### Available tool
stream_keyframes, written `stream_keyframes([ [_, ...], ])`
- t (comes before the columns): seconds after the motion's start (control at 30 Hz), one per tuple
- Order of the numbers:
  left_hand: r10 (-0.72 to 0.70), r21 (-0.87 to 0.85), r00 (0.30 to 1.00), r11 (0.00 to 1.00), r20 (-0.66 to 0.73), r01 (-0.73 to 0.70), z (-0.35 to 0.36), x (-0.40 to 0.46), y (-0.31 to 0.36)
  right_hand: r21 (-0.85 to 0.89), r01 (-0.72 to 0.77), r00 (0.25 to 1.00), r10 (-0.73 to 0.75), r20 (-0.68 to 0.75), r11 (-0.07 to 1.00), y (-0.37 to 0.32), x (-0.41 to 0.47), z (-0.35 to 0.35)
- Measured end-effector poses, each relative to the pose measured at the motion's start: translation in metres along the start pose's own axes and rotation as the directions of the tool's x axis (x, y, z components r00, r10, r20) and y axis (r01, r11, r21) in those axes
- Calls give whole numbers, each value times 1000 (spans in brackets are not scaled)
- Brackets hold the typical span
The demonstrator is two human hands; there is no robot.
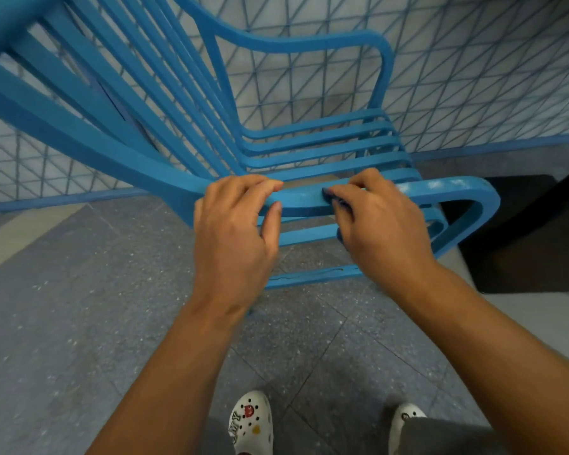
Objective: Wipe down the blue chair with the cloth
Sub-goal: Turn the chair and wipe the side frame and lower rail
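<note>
1. My main worry is the cloth (334, 200) slipping out: only a small dark blue edge shows under my right hand (378, 224), so a hard stroke along the armrest (303, 200) could drag it loose.
2. The blue chair (309, 146) could tip or skid on the floor (79, 307) if I lean on one arm; my left hand (234, 231) steadies it, fingers (260, 188) curled over that armrest.
3. The cloth lies bunched beneath the right hand's curled fingers, pressed against the armrest's top and mostly hidden.
4. Pale smudges near the armrest's front bend, beyond my right hand, look unwiped.
</note>
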State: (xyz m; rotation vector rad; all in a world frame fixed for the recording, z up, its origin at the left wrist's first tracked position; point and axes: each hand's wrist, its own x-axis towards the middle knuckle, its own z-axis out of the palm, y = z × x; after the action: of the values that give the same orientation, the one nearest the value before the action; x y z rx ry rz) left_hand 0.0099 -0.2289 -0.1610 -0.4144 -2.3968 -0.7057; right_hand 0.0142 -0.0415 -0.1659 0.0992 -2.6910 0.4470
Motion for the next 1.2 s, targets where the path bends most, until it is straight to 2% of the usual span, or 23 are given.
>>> stream_keyframes([
  [0.13, -49, 168, 995, 985, 92, 34, -2, -4, -5, -94, -95, 996, 94, -11, 991, -3, 5, 5],
  [0.3, -152, 143, 977, 981, 152, 131, -3, -1, -8, -3, 37, 999, -37, -9, 999, -52, 6, 26],
  [0.4, -147, 133, 979, 983, 139, 129, -4, -3, -9, 29, 109, 994, -108, -4, 994, -40, 3, 21],
  [0.57, -167, 110, 980, 982, 107, 155, 1, -4, -5, -49, -91, 996, 90, -10, 995, -1, 0, 4],
  [0.63, -189, 97, 979, 979, 72, 182, 6, -3, 0, -58, -71, 997, 70, -18, 996, -20, -1, 10],
  [0.77, -244, -27, 968, 970, -48, 243, 13, -1, 11, 37, 50, 999, -50, 4, 998, -41, -1, 20],
  [0.9, -263, -54, 960, 964, -92, 259, 16, 1, 17, 92, -34, 999, 32, 15, 995, -6, 0, 3],
  [1.0, -214, -12, 976, 977, -31, 213, 21, 1, 25, 143, -163, 985, 153, 74, 976, 40, -3, -16],
  [1.07, -129, -18, 990, 991, 58, 130, 27, 1, 31, 142, -234, 972, 229, 47, 962, 66, -3, -26],
  [1.13, -65, -24, 985, 997, 160, 70, 34, 3, 35, 175, -241, 970, 242, 17, 955, 74, -6, -32],
  [1.2, -64, 25, 969, 998, 237, 60, 39, 8, 38, 218, -176, 984, 180, 0, 960, 61, -8, -32],
])
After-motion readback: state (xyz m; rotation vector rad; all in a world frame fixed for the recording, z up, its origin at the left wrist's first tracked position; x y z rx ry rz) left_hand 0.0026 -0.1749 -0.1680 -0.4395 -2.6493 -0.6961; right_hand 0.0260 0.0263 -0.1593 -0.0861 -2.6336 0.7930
